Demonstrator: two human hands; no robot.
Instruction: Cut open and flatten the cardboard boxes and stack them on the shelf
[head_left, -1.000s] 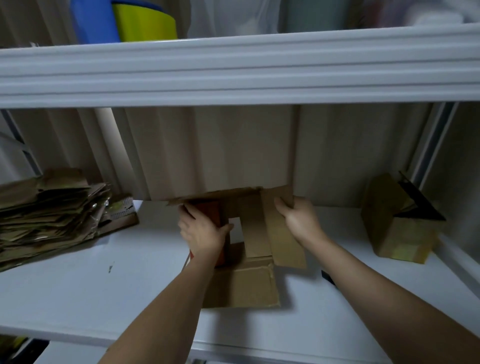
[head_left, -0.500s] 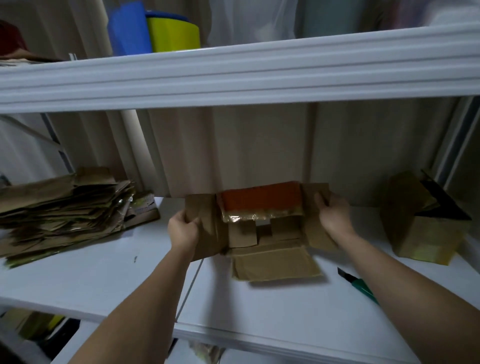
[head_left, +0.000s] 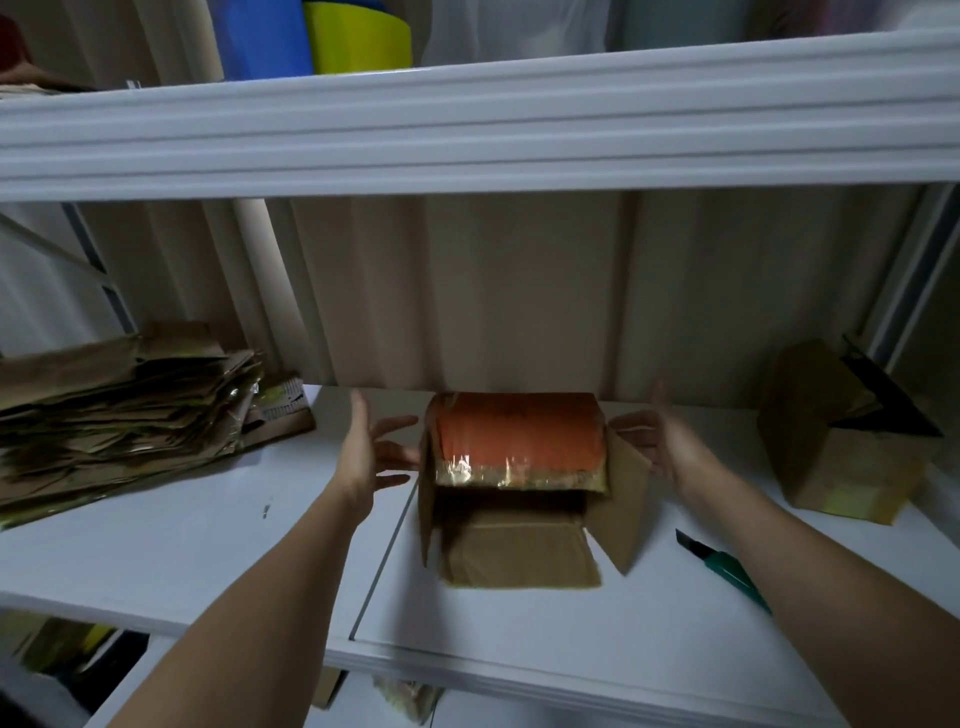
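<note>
Box: cardboard box (head_left: 519, 488) with orange top, flaps open, on the shelf (head_left: 208, 545).
Left hand (head_left: 366, 447): fingers spread, beside it.
Right hand (head_left: 665, 441): spread, empty.

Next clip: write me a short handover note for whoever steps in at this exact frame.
Left hand: open, beside the box, holding nothing.
Right hand: open, by the box's right flap.
Box: on the shelf, flaps open, not flat.
Knife: on the shelf, right of the box.
Done: flattened stack at left.
Left: flatten this box, stack it, then the second box at right.
</note>
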